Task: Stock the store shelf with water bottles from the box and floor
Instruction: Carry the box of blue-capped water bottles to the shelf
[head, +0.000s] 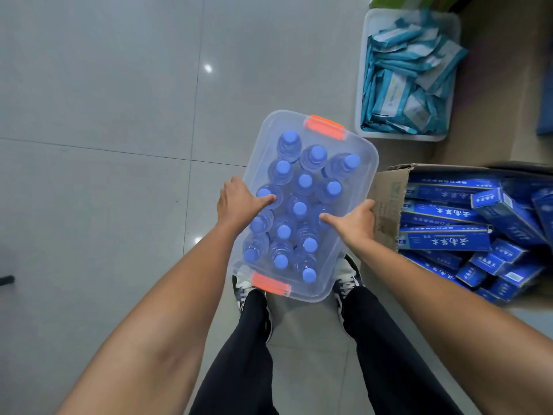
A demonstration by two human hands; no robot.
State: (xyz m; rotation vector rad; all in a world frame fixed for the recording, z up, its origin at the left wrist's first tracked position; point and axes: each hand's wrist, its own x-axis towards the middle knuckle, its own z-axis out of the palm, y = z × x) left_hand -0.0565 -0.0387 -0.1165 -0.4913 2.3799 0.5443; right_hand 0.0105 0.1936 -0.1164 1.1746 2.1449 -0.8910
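a: where's the load?
b: clear plastic box with orange latches (pixel 269 127), packed with blue-capped water bottles (pixel 300 208), over my shoes. left hand (pixel 239 202) and right hand (pixel 356 223) clamp its long rims, thumbs inside.
a: feel?
b: probably heavy, with bendy, slick walls, so hook under the rims. brown cardboard carton (pixel 386 205) crowds its right edge; grey tiled floor (pixel 119 115) opens left.

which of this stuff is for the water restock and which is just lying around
For the job: clear box, water bottles standing in it, left hand and right hand gripping its long sides.
Lying about: white bin of teal packets, cardboard box of blue cartons.
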